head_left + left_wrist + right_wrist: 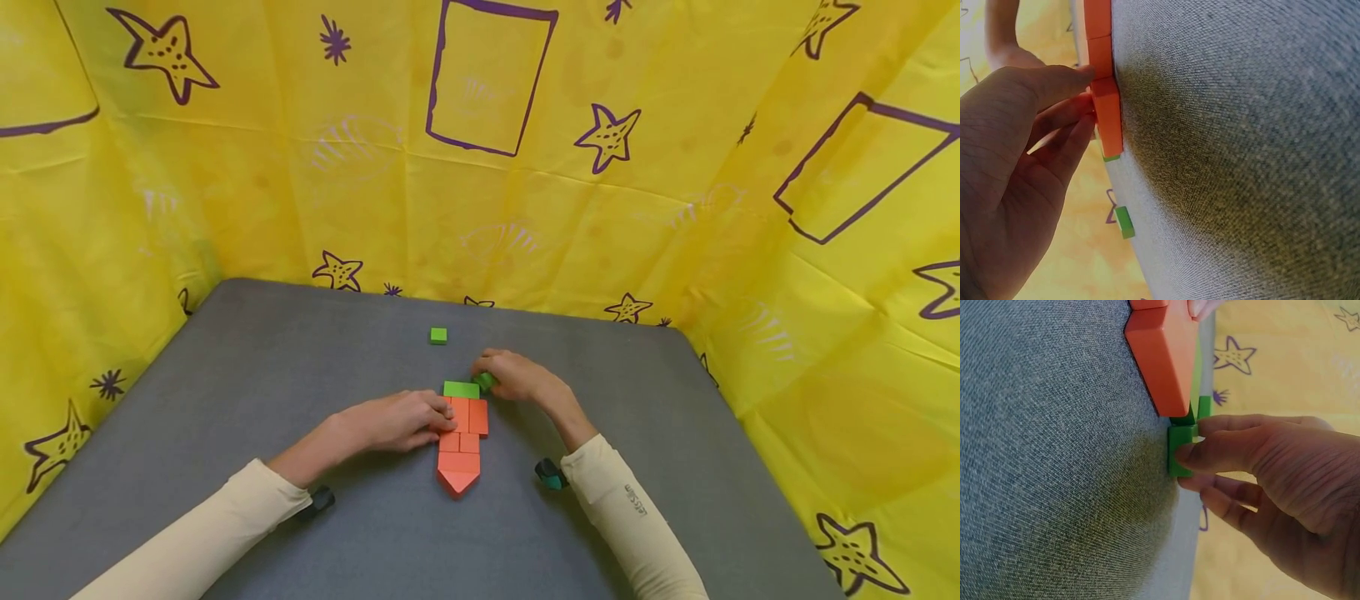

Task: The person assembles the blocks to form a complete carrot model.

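Note:
Flat on the grey table, orange blocks [460,442] form an upright figure with a pointed near end. A green rectangular block [459,389] lies across its far end. My left hand [408,419] reaches in from the left, its thumb and fingertips touching the left orange block [1107,115] of the wide row. With thumb and fingers, my right hand [513,377] pinches a small green block [1180,450] at the far right corner of the figure. That block is low at the cloth, close beside the right orange block [1163,362].
Farther back on the table [337,350], a lone green block [438,336] lies beyond the figure. Yellow cloth [360,192] with starfish drawings hangs around the back and sides. Each wrist wears a dark band [551,473].

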A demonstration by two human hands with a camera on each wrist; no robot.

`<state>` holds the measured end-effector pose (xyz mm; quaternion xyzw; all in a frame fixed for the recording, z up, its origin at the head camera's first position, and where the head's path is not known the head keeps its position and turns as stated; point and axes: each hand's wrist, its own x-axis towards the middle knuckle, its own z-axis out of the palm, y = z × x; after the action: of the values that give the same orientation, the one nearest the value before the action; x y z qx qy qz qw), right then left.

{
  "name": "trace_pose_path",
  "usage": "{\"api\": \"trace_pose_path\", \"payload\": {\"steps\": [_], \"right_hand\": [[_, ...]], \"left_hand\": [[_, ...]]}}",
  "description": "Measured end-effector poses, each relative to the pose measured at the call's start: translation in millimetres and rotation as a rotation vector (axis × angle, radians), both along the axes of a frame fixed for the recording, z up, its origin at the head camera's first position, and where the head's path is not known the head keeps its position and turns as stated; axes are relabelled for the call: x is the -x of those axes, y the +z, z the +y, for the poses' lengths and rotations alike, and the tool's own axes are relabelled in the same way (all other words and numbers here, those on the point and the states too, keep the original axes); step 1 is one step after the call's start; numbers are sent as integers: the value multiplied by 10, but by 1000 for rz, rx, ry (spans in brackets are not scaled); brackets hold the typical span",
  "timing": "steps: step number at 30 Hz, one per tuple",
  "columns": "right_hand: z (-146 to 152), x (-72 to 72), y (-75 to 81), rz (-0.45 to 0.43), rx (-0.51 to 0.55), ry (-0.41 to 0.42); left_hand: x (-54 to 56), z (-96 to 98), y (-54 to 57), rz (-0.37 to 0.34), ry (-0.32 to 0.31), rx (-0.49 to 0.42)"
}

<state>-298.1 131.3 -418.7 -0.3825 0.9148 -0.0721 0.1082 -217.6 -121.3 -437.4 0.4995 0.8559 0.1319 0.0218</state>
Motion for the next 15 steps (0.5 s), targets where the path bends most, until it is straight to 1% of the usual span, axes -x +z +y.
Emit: {"api": "trace_pose_path", "payload": {"steps": [5,9,12,15], "right_hand": [[16,-29,18,2,29,1],[80,-114,92,56,56,12],[147,-211,151,101,40,54],[210,-317,175,106,6,118]], "left_hand": [[-5,-4,4,6,0,4],[-8,-3,17,-9,7,13],[-7,-1,24,-22,14,20],[-3,-4,21,-20,13,23]]}}
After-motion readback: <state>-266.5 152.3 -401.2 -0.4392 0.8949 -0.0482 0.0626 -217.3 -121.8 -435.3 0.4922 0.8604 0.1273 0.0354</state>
